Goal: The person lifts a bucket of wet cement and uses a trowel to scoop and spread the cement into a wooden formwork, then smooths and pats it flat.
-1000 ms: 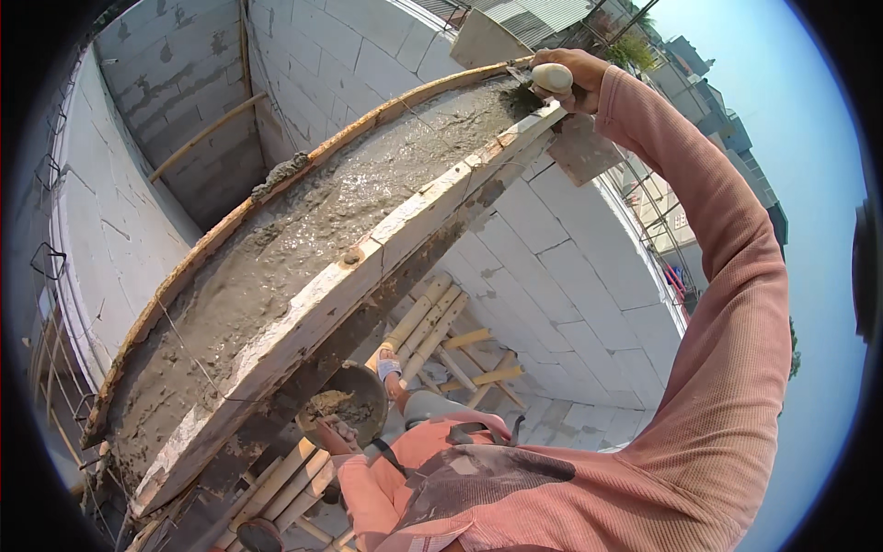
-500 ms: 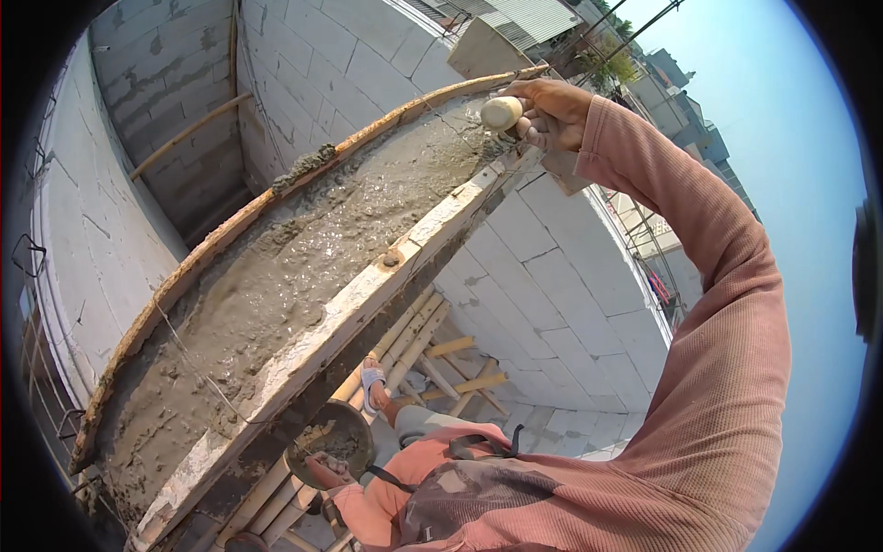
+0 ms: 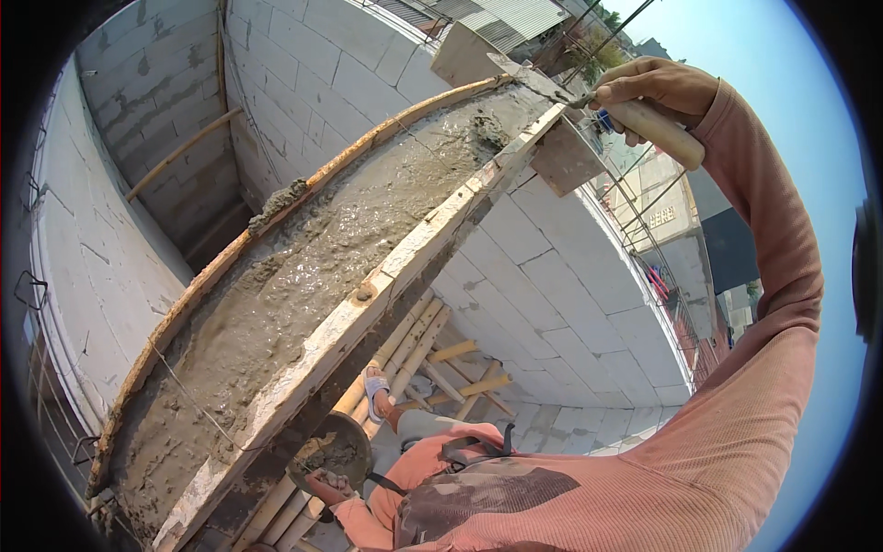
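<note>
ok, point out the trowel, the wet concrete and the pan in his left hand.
trowel [image 3: 648, 124]: head view, on its wooden handle in the right hand.
wet concrete [image 3: 313, 267]: head view, mid surface between the form boards.
pan [image 3: 326, 453]: head view, on the mortar inside.

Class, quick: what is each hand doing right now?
Right hand: closed on the trowel handle.
Left hand: fingers closed on the rim of a mortar pan.

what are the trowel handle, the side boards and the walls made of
Trowel handle in the right hand: likely wood, pale, smooth and rounded. Side boards: timber planks, rough and splashed with grey mortar. Walls: pale masonry blocks, probably lightweight concrete, matte, with visible joints.
</note>
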### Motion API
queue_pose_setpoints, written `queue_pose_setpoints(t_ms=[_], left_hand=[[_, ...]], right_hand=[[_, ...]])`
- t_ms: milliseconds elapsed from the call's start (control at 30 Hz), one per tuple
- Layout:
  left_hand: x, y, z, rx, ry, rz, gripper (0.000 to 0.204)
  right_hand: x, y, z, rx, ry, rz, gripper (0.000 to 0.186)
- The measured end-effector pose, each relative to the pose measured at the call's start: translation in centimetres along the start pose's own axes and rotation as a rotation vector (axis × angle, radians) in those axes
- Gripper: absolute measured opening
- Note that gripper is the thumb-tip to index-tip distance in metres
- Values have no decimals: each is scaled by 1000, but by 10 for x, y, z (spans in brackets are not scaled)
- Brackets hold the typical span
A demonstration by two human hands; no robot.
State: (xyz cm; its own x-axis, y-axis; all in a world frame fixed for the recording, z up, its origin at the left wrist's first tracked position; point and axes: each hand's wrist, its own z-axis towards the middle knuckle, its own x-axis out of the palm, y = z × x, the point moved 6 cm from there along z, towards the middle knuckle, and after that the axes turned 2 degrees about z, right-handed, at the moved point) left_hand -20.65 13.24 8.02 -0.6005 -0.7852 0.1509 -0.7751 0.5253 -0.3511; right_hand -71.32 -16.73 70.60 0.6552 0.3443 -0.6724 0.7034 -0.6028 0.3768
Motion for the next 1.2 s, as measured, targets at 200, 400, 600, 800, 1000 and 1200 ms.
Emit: queue_pose_setpoints(t_ms=[200,400,600,800,1000,1200], left_hand=[[23,4,-11,23,-7,-22,33],[35,24,-10,42,33,-42,30],[44,45,-24,26,-24,-16,27],[53,65,-27,-42,-58,-19,25],[61,80,-14,-57,-47,-17,27],[78,81,-21,34,-2,32,34]], right_hand=[[-61,-54,39,-312,-92,-581,33],[-53,-27,107,-355,-10,-760,41],[-13,19,171,-720,-4,-803,40],[-26,-3,203,-617,78,-1053,36],[-150,-52,199,-423,-203,-1117,33],[-227,-80,173,-182,-392,-1051,31]])
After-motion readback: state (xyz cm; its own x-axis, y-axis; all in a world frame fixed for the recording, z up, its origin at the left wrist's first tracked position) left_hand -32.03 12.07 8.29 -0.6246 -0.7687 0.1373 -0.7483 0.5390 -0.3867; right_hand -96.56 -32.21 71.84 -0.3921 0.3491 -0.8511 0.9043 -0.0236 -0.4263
